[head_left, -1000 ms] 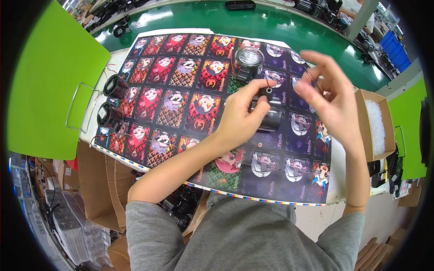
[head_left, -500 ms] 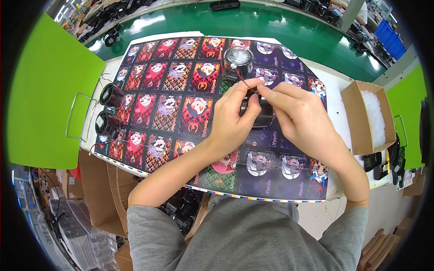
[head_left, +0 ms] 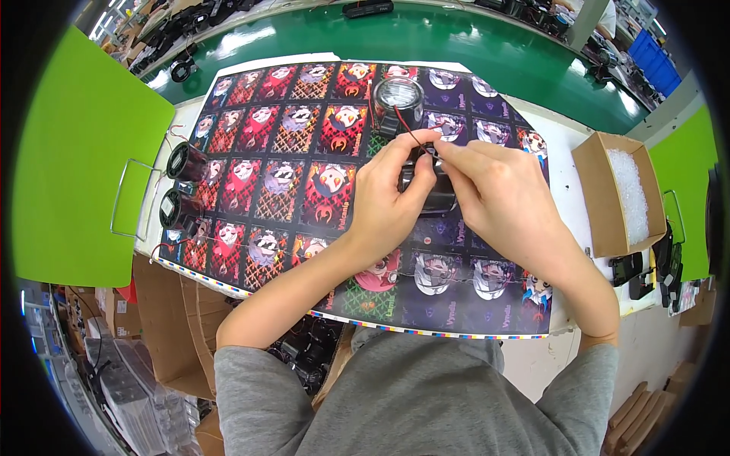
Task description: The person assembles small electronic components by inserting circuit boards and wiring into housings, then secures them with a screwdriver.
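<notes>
My left hand [head_left: 389, 186] is closed around the upper left side of a black cylindrical housing [head_left: 439, 201], with thumb and forefinger at its top. My right hand [head_left: 503, 182] pinches beside those fingertips, at a small black part and thin wire [head_left: 423, 146]. The fingers hide most of what is pinched. Just beyond stands a round unit with a clear ribbed top [head_left: 398, 94], and a red wire runs from near it to my fingers. Under everything lies a printed sheet of cartoon cards [head_left: 277, 178].
Two black cylindrical units [head_left: 181, 209] with wires sit at the sheet's left edge. To the right are a cardboard box [head_left: 601, 194] of clear pellets and several black parts [head_left: 628, 270]. Green panels [head_left: 91, 159] flank the table; a green conveyor belt [head_left: 487, 42] runs behind.
Both hands have shifted slightly left together with the housing, still pinching at its top. Black items on the green belt have moved a little to the left.
</notes>
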### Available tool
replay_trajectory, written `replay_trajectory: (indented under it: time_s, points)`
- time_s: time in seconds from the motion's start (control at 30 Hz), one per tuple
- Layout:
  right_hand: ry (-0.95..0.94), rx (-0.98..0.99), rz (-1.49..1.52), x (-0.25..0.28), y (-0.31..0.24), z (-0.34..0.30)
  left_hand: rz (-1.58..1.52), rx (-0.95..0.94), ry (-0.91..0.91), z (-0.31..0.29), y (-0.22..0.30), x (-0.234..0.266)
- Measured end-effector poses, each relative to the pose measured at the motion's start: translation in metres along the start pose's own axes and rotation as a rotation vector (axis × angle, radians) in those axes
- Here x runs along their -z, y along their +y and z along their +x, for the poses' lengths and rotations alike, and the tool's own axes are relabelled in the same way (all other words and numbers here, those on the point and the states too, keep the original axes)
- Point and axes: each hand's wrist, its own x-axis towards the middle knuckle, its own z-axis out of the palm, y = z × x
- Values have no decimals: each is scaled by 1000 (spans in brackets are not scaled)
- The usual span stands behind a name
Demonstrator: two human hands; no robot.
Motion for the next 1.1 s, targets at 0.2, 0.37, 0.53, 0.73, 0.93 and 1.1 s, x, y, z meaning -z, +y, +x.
replay_trajectory:
  time_s: [0.2, 0.37, 0.53, 0.73, 0.93, 1.1]
  points:
    - [10, -5, 79, -3, 2, 1, 30, -43, 18, 0, -2, 1]
    - [-13, 9, -31, -4, 1, 0, 57, 40, -2, 1, 6, 1]
    - [-49, 37, -165, -11, -1, 0, -99, 98, 86, 0, -4, 0]
    - [23, 64, -276, -26, 7, -1, -114, 99, 68, 5, -12, -1]
    - [164, 88, -355, -24, 18, 4, 148, -69, -15, 3, 0, 4]
    - [230, 40, 37, 24, 34, 28, 300, -486, -149, -9, 18, -7]
